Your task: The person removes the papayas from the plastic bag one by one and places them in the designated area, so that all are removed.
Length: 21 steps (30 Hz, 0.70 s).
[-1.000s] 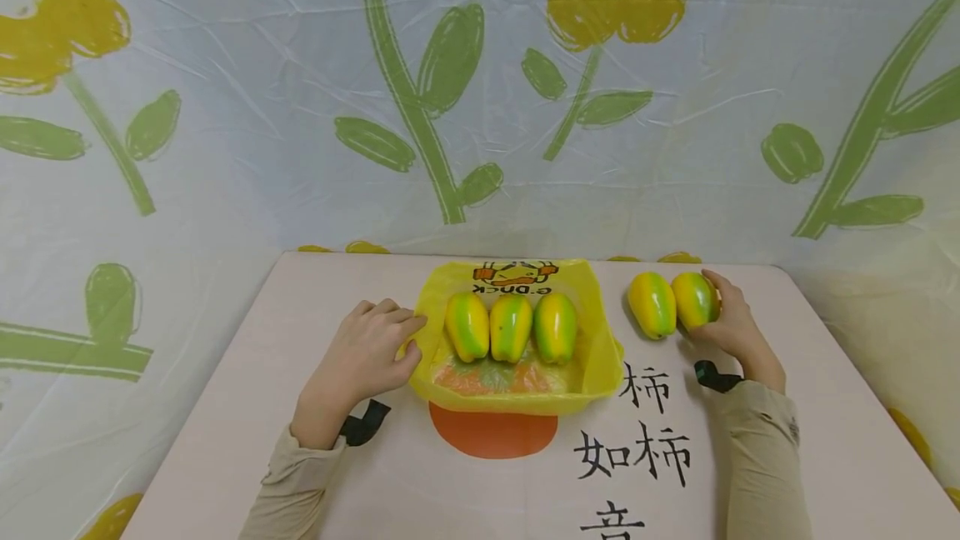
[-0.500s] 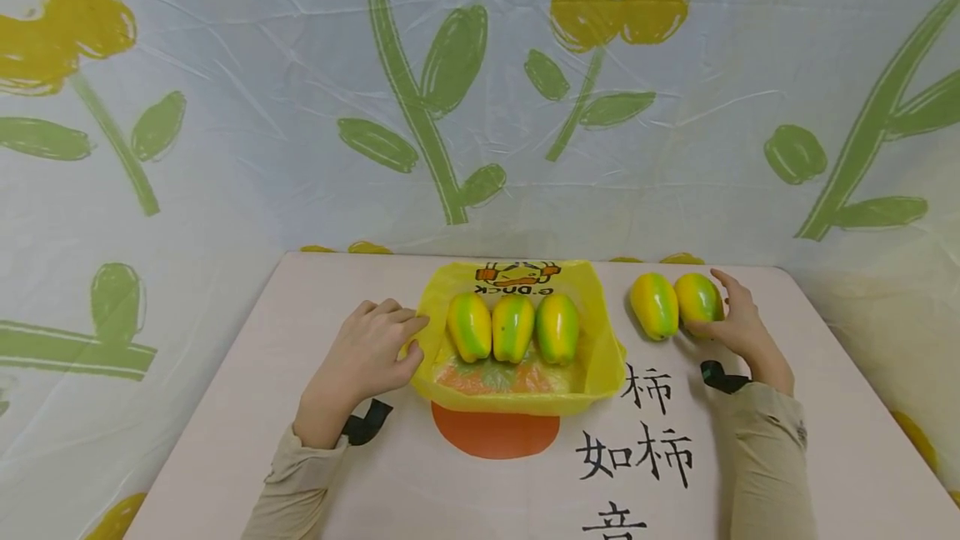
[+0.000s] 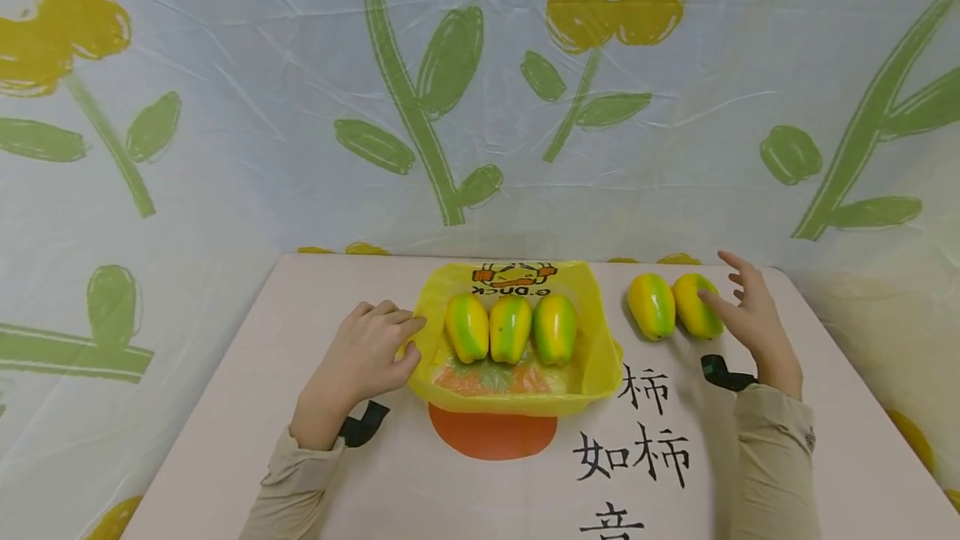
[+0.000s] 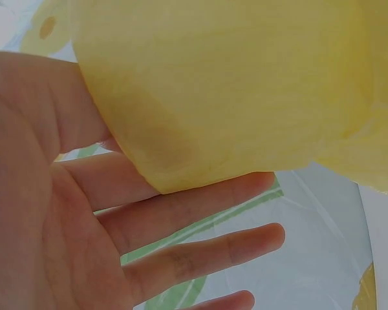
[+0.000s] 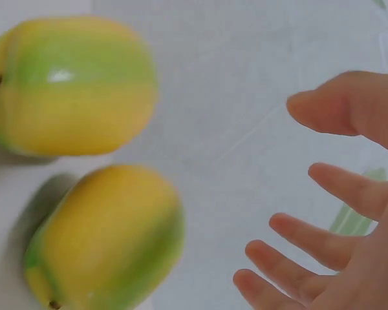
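Two papayas [image 3: 651, 307] on the counter [image 3: 847, 457], right of the yellow plastic bag [image 3: 525, 403]; three more [image 3: 510, 328] inside. Right hand [image 3: 757, 323]: fingers spread, holding nothing. Left hand [image 3: 369, 348]: fingers apart, touching bag edge. Best grip: middle of outer papaya [image 3: 693, 317], likely slick.

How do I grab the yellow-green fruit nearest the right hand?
Grip the rightmost fruit round its plump middle, probably from the right, where the right hand hovers. Its sides bulge smoothly, and the neighbouring fruit sits close on its left.
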Available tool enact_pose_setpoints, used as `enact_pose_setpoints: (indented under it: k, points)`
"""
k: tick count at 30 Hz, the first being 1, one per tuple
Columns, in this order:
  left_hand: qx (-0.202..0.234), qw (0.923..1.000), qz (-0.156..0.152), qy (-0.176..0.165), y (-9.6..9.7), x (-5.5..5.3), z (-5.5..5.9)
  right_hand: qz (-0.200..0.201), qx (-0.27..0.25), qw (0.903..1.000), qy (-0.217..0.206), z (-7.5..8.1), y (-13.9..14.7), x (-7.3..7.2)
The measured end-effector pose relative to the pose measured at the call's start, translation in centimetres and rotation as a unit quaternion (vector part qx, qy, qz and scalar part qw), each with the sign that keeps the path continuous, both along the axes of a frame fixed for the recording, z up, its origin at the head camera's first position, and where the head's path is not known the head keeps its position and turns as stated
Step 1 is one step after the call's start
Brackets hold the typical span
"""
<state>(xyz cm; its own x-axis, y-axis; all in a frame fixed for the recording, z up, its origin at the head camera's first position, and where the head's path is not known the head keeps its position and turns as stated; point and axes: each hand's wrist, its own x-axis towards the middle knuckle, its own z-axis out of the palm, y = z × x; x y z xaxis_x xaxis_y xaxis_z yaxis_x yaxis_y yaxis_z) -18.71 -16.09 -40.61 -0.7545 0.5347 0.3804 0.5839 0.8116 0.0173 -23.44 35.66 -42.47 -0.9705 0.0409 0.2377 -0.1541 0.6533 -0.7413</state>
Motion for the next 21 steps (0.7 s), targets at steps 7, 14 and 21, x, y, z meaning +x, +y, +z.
enact_pose_setpoints:
  k: [7,14,21]
  points:
    - [-0.001,1.0000,0.002,-0.004,0.1,0.1,0.0,-0.020,-0.008,0.9991,0.036,1.6,-1.4,0.7]
    - [-0.001,1.0000,0.001,0.000,0.1,0.1,0.2,-0.045,-0.008,0.9973,0.058,2.1,-1.5,1.0]
    - [-0.006,1.0000,-0.002,-0.002,0.1,0.3,0.2,-0.091,-0.021,0.9952,0.029,1.6,-0.9,1.1]
